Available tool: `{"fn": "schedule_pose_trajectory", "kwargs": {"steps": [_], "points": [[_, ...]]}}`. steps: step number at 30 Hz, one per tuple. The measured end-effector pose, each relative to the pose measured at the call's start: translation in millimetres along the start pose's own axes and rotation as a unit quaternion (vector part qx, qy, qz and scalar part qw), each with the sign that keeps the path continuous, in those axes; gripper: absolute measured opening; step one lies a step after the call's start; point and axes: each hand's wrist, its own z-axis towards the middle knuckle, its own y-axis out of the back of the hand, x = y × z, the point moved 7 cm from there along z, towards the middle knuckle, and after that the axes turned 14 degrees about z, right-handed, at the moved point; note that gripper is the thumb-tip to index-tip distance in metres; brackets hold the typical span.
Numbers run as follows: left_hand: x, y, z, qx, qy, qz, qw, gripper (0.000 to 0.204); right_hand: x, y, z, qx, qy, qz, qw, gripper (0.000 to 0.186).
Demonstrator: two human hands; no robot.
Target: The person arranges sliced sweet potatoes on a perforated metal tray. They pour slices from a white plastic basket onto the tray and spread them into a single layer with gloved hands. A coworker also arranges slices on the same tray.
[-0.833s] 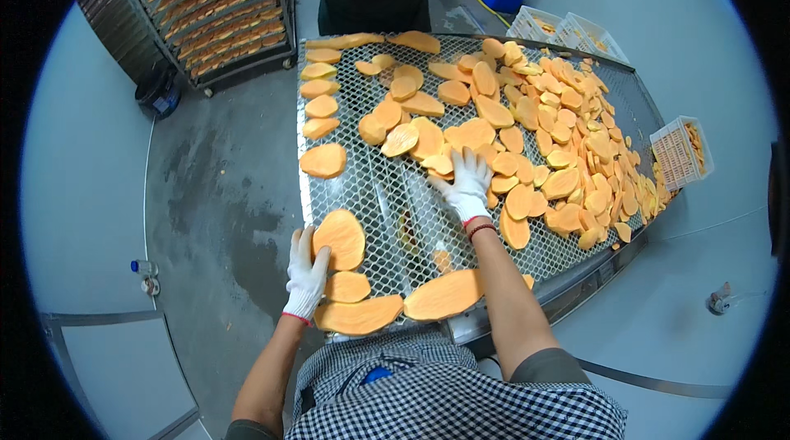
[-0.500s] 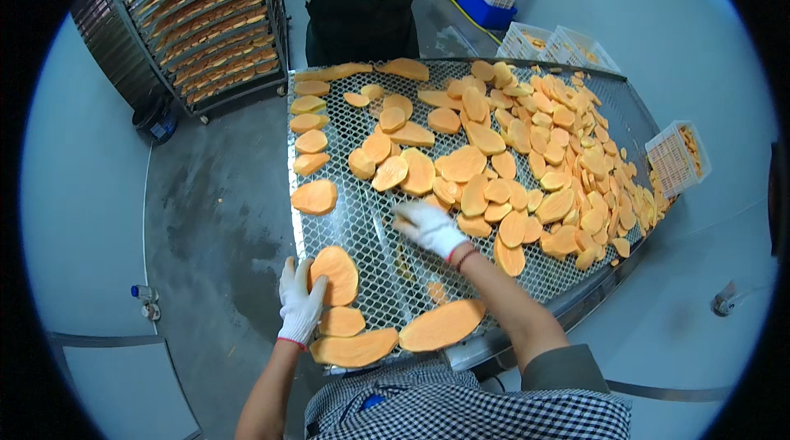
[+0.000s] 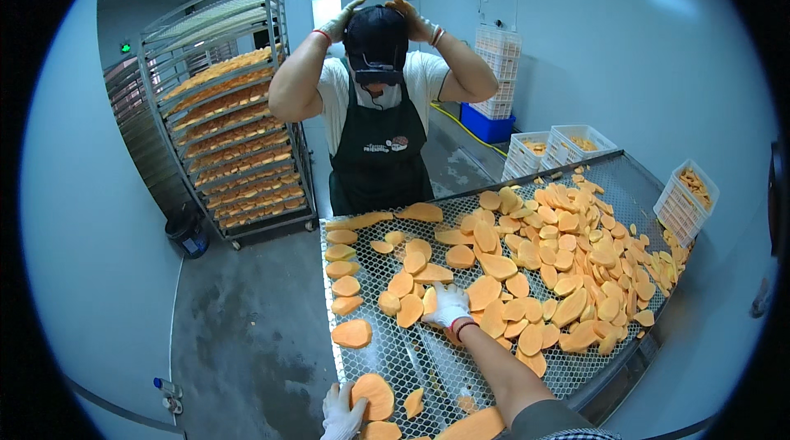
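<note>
Orange sliced root vegetables, likely sweet potato, cover a metal mesh table (image 3: 428, 374), heaped at the right and lined along the left and near edges. My gloved left hand (image 3: 341, 414) is closed on the edge of a large slice (image 3: 374, 397) at the near left corner. My gloved right hand (image 3: 448, 306) reaches into the middle group, fingers bent down among the slices (image 3: 411, 311); what they grip is hidden. A small loose slice (image 3: 414, 403) lies between my hands on the mesh.
Across the table, a person (image 3: 370, 135) in a dark apron has both gloved hands at their cap. A wheeled rack (image 3: 230, 164) of filled trays stands left, near a dark bucket (image 3: 186, 232). White crates (image 3: 683, 201) and a blue tub (image 3: 485, 123) are at the right.
The view has tilted up, showing more of the person and room. My right hand moved left over bare mesh, then forward among the slices. My left hand stays at the large slice.
</note>
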Motion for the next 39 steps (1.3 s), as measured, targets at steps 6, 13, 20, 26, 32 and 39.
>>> {"fn": "schedule_pose_trajectory", "kwargs": {"steps": [6,13,20,26,32,39], "points": [[-1,-3,7,0.017,-0.021,-0.007,1.0,0.055,-28,25,-1,-0.001,-0.019,0.224,0.974,0.077],[3,12,6,-0.021,-0.051,-0.015,0.998,0.056,-35,39,-56,0.045,0.057,0.671,0.738,0.053],[16,15,8,-0.069,0.019,-0.071,0.995,0.04,2,-25,-96,0.203,-0.142,0.835,0.491,0.038],[35,24,16,-0.062,0.111,-0.136,0.983,0.043,109,-24,-87,0.258,0.074,0.486,0.832,0.061],[23,10,36,-0.059,0.101,-0.154,0.981,0.046,165,-67,-69,0.297,0.261,0.231,0.889,0.053],[14,3,44,-0.045,0.107,-0.21,0.971,0.045,118,-75,-103,0.039,0.236,0.204,0.949,0.089]]}}
